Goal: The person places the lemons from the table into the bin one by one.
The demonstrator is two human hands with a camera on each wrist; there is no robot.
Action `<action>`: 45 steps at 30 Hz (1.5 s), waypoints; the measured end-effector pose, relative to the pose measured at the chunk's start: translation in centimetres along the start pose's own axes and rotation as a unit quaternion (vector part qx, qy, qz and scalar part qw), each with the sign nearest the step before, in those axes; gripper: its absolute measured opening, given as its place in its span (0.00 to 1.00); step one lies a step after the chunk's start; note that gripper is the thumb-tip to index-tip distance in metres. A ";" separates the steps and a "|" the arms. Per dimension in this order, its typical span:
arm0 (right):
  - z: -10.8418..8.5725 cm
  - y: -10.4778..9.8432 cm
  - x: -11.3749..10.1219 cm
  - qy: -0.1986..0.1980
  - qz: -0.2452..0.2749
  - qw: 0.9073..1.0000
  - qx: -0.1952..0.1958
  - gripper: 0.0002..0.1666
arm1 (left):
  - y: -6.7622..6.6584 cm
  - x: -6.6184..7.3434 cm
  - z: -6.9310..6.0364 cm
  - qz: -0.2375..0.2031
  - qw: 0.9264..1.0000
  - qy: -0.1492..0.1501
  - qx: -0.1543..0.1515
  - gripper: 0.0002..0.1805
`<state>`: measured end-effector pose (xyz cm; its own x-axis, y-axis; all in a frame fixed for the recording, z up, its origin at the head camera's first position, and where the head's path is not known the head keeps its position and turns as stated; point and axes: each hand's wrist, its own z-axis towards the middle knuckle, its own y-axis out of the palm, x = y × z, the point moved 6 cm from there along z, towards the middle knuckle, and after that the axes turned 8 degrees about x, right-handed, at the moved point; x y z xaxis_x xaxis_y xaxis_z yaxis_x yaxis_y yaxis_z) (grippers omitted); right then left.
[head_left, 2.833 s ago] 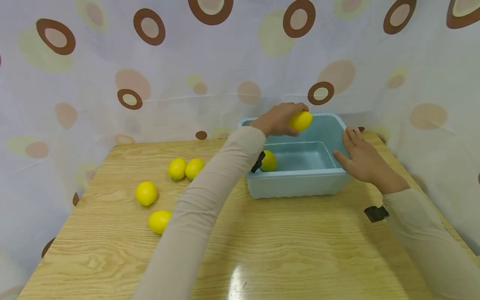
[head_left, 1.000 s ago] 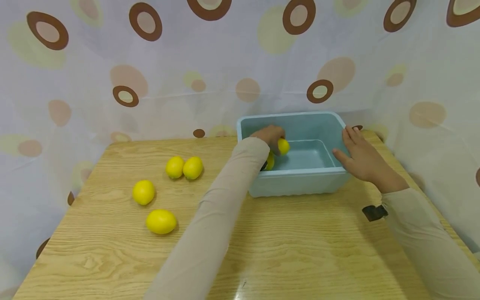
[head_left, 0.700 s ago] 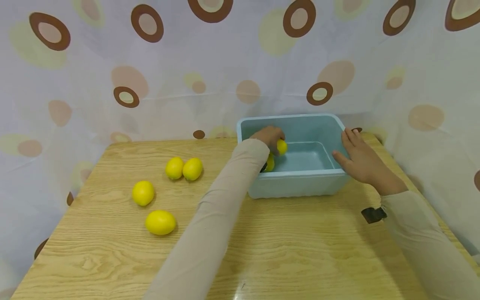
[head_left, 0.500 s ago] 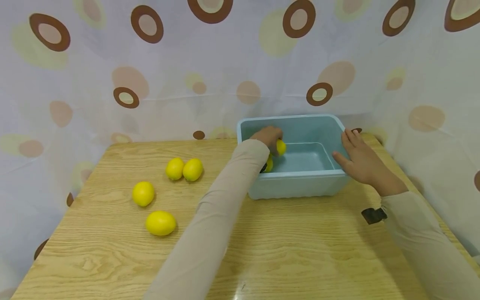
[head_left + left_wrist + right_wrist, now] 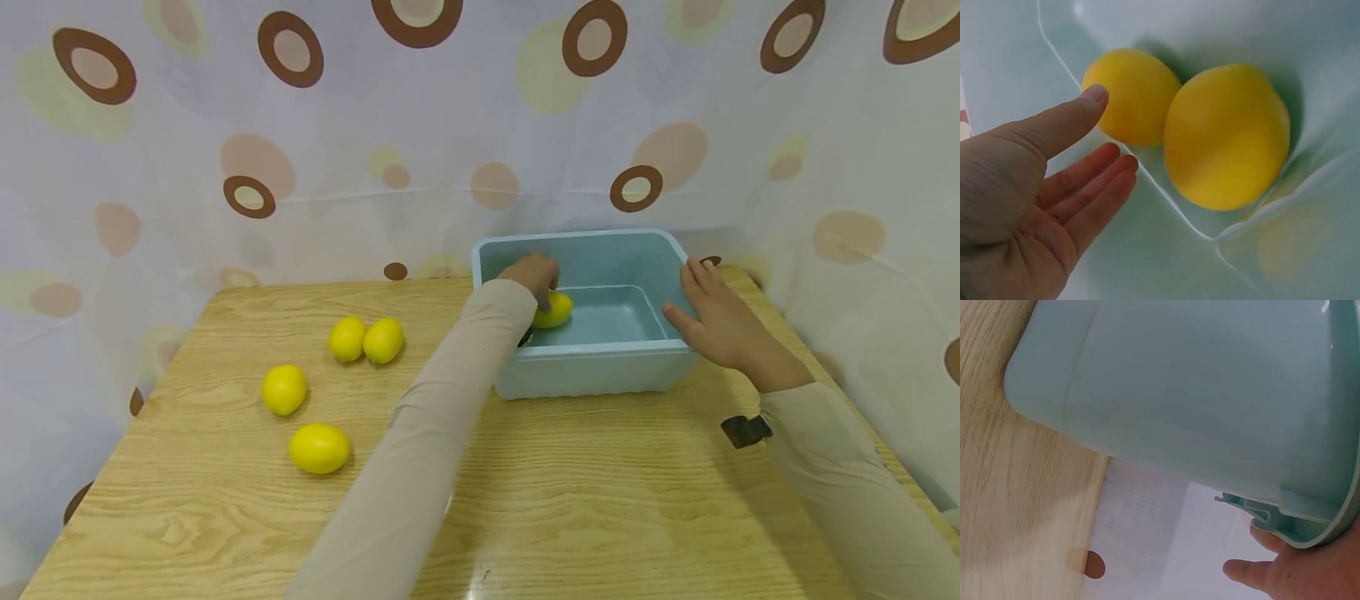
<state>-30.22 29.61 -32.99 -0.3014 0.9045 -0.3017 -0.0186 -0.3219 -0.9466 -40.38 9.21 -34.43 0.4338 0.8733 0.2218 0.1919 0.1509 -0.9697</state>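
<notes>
My left hand (image 5: pixel 534 273) is inside the light blue plastic bin (image 5: pixel 600 369), at its left end. In the left wrist view, two yellow lemons lie side by side on the bin floor: a smaller-looking lemon (image 5: pixel 1132 97) and a larger-looking lemon (image 5: pixel 1227 137) by the corner. My left hand's thumb and fingers (image 5: pixel 1099 187) are extended and apart, the thumb tip overlapping the first lemon's edge; whether they touch cannot be told. With fairly straight fingers, my right hand (image 5: pixel 723 321) rests on the bin's right rim. The right wrist view shows the bin's outer wall (image 5: pixel 1179 387).
On the wooden table (image 5: pixel 600 492), left of the bin, lie several lemons: a touching pair with one lemon (image 5: pixel 347 339) at left, a single lemon (image 5: pixel 284 390), and another lemon (image 5: pixel 319 448) nearer the front. A patterned curtain (image 5: pixel 435 125) hangs behind the table.
My left hand carried a lemon from above the bin down into its left side and released it; the lemon now lies beside the other. My right hand stayed on the rim.
</notes>
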 end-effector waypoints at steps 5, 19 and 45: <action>0.0 0.0 -0.1 -0.002 -0.002 1.000 -0.004 0.45 | 0.4 -0.2 0.3 0.007 1.000 -0.005 -0.013 0.27; -0.1 -0.1 -0.2 -0.008 -0.002 1.000 0.003 0.45 | 0.3 0.0 0.1 0.006 1.000 0.002 -0.024 0.28; 0.2 0.0 0.2 -0.008 -0.018 1.000 0.000 0.46 | -1.7 1.8 -0.1 0.005 0.999 0.035 -0.020 0.23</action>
<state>-30.49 29.69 -33.01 -0.3155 0.9110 -0.2656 -0.0297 -0.2892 -0.9568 -39.86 10.50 -32.41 0.4962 0.8398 0.2206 0.2218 0.1230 -0.9673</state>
